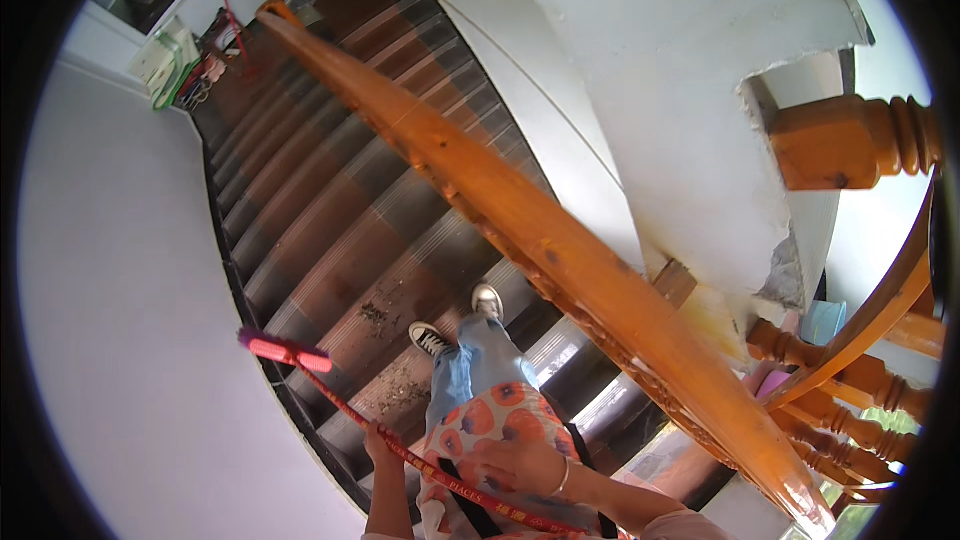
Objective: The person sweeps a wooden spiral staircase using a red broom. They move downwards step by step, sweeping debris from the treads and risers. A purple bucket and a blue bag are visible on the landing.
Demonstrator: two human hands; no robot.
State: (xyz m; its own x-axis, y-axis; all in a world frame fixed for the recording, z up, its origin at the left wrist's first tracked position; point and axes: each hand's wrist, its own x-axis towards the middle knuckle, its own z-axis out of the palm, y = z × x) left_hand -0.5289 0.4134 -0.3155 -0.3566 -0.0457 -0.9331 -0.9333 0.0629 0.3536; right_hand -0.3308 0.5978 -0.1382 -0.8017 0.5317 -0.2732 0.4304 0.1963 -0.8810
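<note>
A red broom handle (465,491) bearing printed writing runs diagonally across the bottom of the view. My left hand (381,444) grips it partway along. At its far end the broom head (289,355), pink with purple bristles, is raised beside the left wall. My right hand (517,469), with a bracelet at the wrist, is off the handle, in front of my patterned apron (484,420), its fingers extended. Loose dirt (405,388) lies scattered on the stair tread by my feet, and a smaller patch of debris (375,313) is on the step below.
Dark brown stairs (322,240) curve down towards the upper left. A wooden handrail (540,232) slants across on my right, and a white wall (127,277) borders the left. A red stick (227,4) and assorted items (176,67) stand at the bottom landing.
</note>
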